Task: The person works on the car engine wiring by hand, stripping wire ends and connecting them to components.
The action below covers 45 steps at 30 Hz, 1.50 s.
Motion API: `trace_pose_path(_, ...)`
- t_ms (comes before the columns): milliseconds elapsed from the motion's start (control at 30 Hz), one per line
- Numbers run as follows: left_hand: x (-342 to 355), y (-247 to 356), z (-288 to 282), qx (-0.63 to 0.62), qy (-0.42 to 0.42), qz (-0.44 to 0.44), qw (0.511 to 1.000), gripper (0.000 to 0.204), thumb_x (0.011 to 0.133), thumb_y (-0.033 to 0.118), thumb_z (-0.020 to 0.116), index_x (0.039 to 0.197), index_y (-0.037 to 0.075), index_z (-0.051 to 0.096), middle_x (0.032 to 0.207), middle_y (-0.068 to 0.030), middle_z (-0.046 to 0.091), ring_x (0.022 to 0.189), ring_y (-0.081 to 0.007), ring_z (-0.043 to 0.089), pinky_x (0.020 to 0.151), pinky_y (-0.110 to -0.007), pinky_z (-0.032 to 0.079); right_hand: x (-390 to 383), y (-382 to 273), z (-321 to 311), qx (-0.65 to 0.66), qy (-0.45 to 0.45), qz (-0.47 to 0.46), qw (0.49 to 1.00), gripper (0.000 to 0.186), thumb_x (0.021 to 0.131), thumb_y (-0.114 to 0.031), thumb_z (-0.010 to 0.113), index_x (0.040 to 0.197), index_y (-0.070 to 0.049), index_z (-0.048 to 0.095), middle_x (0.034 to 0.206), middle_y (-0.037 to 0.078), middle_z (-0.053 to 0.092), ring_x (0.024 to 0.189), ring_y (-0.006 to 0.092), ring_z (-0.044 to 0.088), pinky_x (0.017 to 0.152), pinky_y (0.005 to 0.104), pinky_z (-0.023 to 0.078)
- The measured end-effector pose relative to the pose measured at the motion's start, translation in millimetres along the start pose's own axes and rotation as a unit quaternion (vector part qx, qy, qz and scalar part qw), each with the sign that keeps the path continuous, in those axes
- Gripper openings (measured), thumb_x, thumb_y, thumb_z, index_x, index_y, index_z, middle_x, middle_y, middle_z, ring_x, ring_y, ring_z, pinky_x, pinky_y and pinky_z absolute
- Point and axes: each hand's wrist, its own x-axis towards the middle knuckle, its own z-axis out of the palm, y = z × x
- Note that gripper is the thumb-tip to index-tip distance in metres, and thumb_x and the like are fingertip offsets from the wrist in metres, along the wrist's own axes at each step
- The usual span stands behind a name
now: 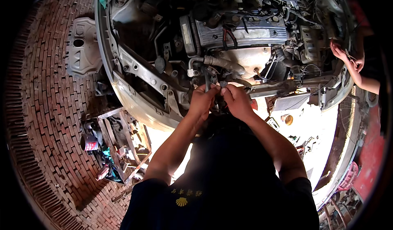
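Observation:
Both of my hands meet at the front edge of an open car engine bay. My left hand (201, 102) is closed around a dark, narrow rod-like piece (207, 79) that sticks up past the thumb; whether it is a tool or a hose I cannot tell. Close beside it, my right hand (238, 102) pinches something small and greyish between thumb and fingers, too small to name. Just beyond the fingertips runs a ribbed hose (224, 64) with a pale elbow end. The silver engine cover (262, 35) lies farther back, with dark-and-red-handled pliers (229, 37) resting on it.
At the right, another person's hands (348, 57) hold a thin object by the fender. A grey metal shield (85, 46) lies on the brick floor (49, 107) at left. A wooden-framed stand (123, 136) with clutter and a can (89, 142) is at lower left.

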Motion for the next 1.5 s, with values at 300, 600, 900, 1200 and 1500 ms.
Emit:
trace_pose_path(300,2.9,-5.0,-7.4,-0.014,-0.037,0.0,0.999,0.014,0.098,0.018,0.072,0.088,0.009,0.069,0.059,0.0053,0.053,0.045,-0.0044,0.043,0.043,-0.025,0.03,8.3,-22.6,-19.7,-0.07,0.028,0.02,0.997,0.028,0.102,-0.032,0.064,0.097,-0.004,0.07,0.082,0.013,0.069,0.08,0.0322,0.071,0.071,0.0433,0.055)
trace_pose_path(600,21.5,-35.2,15.7,0.09,0.054,0.102,0.989,0.016,0.096,0.019,0.074,0.086,0.008,0.067,0.061,0.007,0.05,0.049,-0.0034,0.038,0.045,-0.028,0.026,-32.6,-197.4,104.6,0.122,-0.571,-0.274,0.764,0.056,0.104,-0.05,0.055,0.119,0.002,0.071,0.121,0.022,0.07,0.115,0.0364,0.067,0.103,0.0435,0.049)
trace_pose_path(900,22.5,-40.2,49.4,0.093,0.121,0.09,0.984,0.017,0.093,0.016,0.073,0.085,0.003,0.066,0.067,0.0008,0.059,0.058,-0.0078,0.048,0.053,-0.032,0.038,-68.3,-254.0,191.7,0.215,-0.851,-0.087,0.471,0.069,0.105,-0.063,0.052,0.117,0.001,0.075,0.106,0.014,0.076,0.099,0.0237,0.068,0.089,0.0429,0.054)
trace_pose_path(1200,45.6,-54.8,51.3,0.062,0.129,0.076,0.987,0.014,0.094,0.017,0.074,0.09,0.007,0.066,0.063,0.0046,0.05,0.048,-0.0055,0.04,0.044,-0.029,0.028,-92.5,-244.2,241.6,0.209,-0.888,-0.154,0.38,0.033,0.101,-0.032,0.064,0.101,-0.001,0.074,0.088,0.006,0.07,0.08,0.0147,0.06,0.077,0.0376,0.05)
trace_pose_path(1500,27.6,-30.6,38.5,-0.155,-0.032,0.005,0.987,0.041,0.107,0.035,0.043,0.113,0.001,0.064,0.083,-0.0087,0.066,0.06,-0.0156,0.053,0.055,-0.031,0.043,-40.2,-219.6,155.9,0.224,-0.617,-0.334,0.677,0.049,0.088,-0.044,0.067,0.081,0.005,0.067,0.071,0.022,0.063,0.064,0.0332,0.06,0.063,0.046,0.045)
